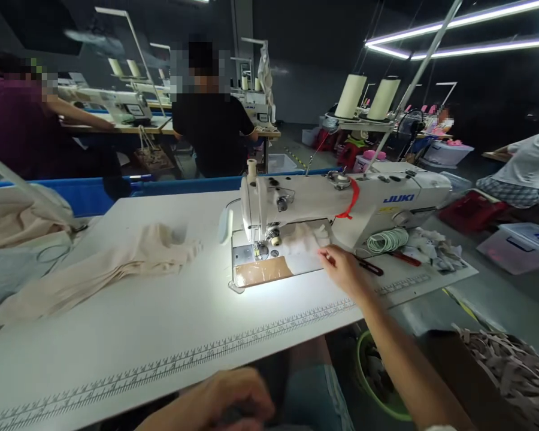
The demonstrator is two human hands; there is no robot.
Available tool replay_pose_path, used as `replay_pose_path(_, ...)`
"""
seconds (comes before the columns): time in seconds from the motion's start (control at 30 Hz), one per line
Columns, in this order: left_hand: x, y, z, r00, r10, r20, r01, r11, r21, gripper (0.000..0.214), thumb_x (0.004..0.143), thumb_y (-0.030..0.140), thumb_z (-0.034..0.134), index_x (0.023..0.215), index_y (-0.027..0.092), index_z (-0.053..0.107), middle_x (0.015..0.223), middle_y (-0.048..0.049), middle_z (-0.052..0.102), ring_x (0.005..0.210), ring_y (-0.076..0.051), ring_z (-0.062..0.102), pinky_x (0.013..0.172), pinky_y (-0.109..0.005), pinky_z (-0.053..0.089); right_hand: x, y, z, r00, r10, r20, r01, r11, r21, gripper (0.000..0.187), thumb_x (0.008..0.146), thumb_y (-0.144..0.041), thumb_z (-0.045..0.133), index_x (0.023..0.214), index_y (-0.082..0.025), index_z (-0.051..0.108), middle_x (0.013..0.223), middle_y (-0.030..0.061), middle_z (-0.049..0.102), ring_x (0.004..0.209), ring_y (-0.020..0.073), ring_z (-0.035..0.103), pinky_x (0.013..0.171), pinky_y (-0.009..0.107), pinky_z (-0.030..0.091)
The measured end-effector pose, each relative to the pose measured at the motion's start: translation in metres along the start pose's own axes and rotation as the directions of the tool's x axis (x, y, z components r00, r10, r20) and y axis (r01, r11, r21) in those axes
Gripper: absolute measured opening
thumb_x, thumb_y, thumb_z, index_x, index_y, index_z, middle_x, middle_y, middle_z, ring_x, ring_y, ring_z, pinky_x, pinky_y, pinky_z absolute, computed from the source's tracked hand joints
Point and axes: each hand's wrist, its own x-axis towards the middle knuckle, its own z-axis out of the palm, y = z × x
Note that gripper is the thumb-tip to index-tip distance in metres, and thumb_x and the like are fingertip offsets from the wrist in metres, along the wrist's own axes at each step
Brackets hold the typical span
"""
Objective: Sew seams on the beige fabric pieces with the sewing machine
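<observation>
One right hand (342, 270) pinching one pale cloth (302, 240); one left hand (240, 388), cannot tell grip.

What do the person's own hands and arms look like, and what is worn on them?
The left hand and right hand are ungloved. The right forearm is bare, with what seems a pale sleeve edge at the picture's bottom. The left hand is blurred, so its small details cannot be told.
</observation>
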Motion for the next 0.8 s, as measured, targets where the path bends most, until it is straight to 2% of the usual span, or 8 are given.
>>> replay_pose_path(0.07,0.050,0.036,-0.018,0.972,0.205,-0.117,-0.196,0.977,0.084,0.023,0.098,0.038,0.049,0.113,0.030,0.065,0.111,-0.0027,0.070,0.098,-0.019,0.066,0.088,-0.031,0.055,0.033,0.010,0.012,1.000,0.000,-0.030,-0.006,0.978,-0.208,0.017,0.094,-0.015,0.053,0.095,-0.017,0.069,0.100,0.0093,0.071,0.082,0.0188,0.068,0.067,0.026,0.046)
replay_pose_path(0.17,0.134,0.047,-0.043,0.855,0.372,-0.361,-0.262,0.911,0.318,0.021,0.097,0.027,0.048,0.113,0.022,0.061,0.110,-0.0088,0.070,0.095,-0.020,0.066,0.084,-0.035,0.057,0.051,0.017,0.030,0.999,-0.023,-0.045,0.010,0.963,-0.270,0.012,0.093,-0.014,0.057,0.092,-0.017,0.068,0.101,0.0098,0.069,0.078,0.0187,0.067,0.062,0.026,0.041)
replay_pose_path(0.27,0.202,0.035,-0.063,0.731,0.415,-0.542,-0.083,0.842,0.533,0.016,0.092,0.016,0.054,0.107,0.017,0.061,0.100,-0.0090,0.070,0.088,-0.020,0.067,0.079,-0.035,0.059,0.045,0.019,0.037,0.996,-0.073,-0.054,0.054,0.952,-0.301,0.013,0.096,-0.015,0.053,0.093,-0.017,0.066,0.099,0.0097,0.067,0.076,0.0186,0.065,0.059,0.027,0.040)
replay_pose_path(0.33,0.229,0.029,-0.070,0.660,0.399,-0.636,0.061,0.816,0.575,0.017,0.089,0.014,0.058,0.106,0.016,0.061,0.103,-0.0110,0.069,0.098,-0.023,0.066,0.083,-0.037,0.058,0.041,0.022,0.035,0.992,-0.111,-0.053,0.089,0.946,-0.312,0.014,0.097,-0.016,0.051,0.094,-0.016,0.064,0.099,0.0100,0.066,0.076,0.0191,0.065,0.060,0.028,0.040)
replay_pose_path(0.4,0.242,0.029,-0.074,0.615,0.393,-0.684,0.126,0.807,0.577,0.016,0.091,0.015,0.057,0.106,0.015,0.062,0.109,-0.0130,0.067,0.107,-0.026,0.062,0.088,-0.040,0.056,0.040,0.025,0.032,0.989,-0.141,-0.051,0.118,0.941,-0.318,0.015,0.098,-0.016,0.050,0.093,-0.016,0.063,0.101,0.0106,0.066,0.077,0.0195,0.065,0.062,0.029,0.041)
replay_pose_path(0.5,0.249,0.035,-0.074,0.592,0.402,-0.699,0.146,0.799,0.584,0.020,0.100,0.024,0.047,0.103,0.015,0.064,0.111,-0.0112,0.067,0.113,-0.027,0.058,0.093,-0.043,0.052,0.041,0.029,0.027,0.978,-0.196,-0.077,0.166,0.942,-0.291,0.013,0.099,-0.017,0.050,0.094,-0.016,0.063,0.106,0.0111,0.065,0.086,0.0197,0.066,0.065,0.027,0.043)
replay_pose_path(0.67,0.247,0.040,-0.071,0.641,0.376,-0.669,0.151,0.793,0.591,0.015,0.095,0.023,0.055,0.083,0.017,0.061,0.096,-0.0093,0.070,0.101,-0.026,0.063,0.085,-0.037,0.052,0.037,0.033,0.027,0.968,-0.241,-0.066,0.219,0.946,-0.241,0.009,0.097,-0.017,0.054,0.094,-0.018,0.063,0.105,0.0085,0.066,0.082,0.0179,0.066,0.057,0.027,0.038)
replay_pose_path(0.8,0.206,0.021,-0.069,0.696,0.279,-0.661,0.144,0.848,0.510,0.018,0.098,0.025,0.045,0.083,0.021,0.055,0.067,-0.0006,0.065,0.062,-0.017,0.063,0.058,-0.027,0.046,0.035,0.034,0.029,0.985,-0.173,0.016,0.170,0.944,-0.284,0.011,0.097,-0.018,0.052,0.093,-0.018,0.063,0.102,0.0078,0.065,0.076,0.0174,0.063,0.054,0.028,0.032)
